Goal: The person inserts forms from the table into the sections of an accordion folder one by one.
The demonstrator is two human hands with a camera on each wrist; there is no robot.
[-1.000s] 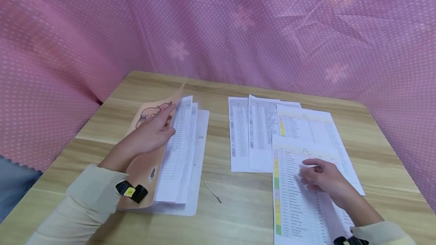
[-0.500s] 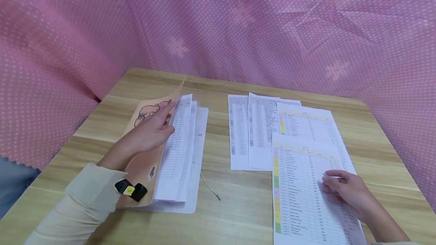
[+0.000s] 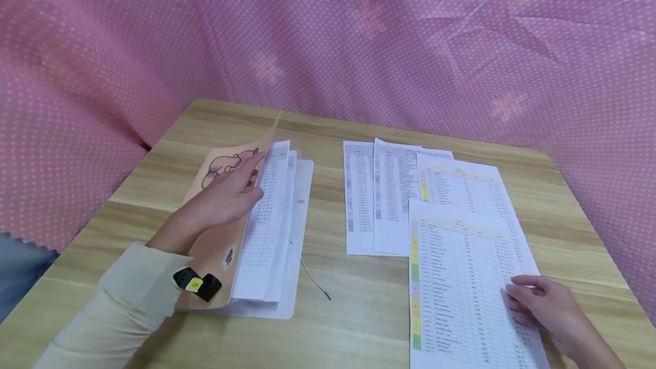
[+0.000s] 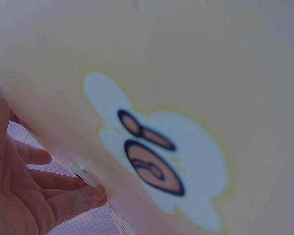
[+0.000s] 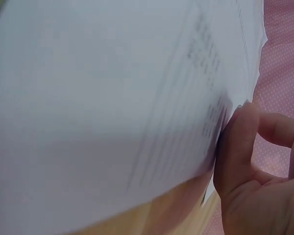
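My left hand [image 3: 225, 198] rests with straight fingers on the raised peach cover [image 3: 217, 249] of a folder and keeps it tilted up off the printed pages [image 3: 266, 226] inside. The left wrist view shows the fingers [image 4: 49, 196] beside the cover's cartoon print [image 4: 157, 156]. At the near right, my right hand [image 3: 545, 306] grips the right edge of the nearest printed sheet [image 3: 456, 289], fingers on top. Close up, the thumb [image 5: 235, 147] meets the lifted edge of this sheet [image 5: 112, 98].
Three more printed sheets [image 3: 389, 198] lie overlapped behind the near one on the wooden table [image 3: 359, 323]. A thin dark cord [image 3: 315, 283] lies beside the folder. Pink dotted cloth [image 3: 359, 44] hangs around the table's far and side edges.
My right hand has slid from the middle of the near sheet toward me, to its right edge. The left hand and the folder cover have stayed put.
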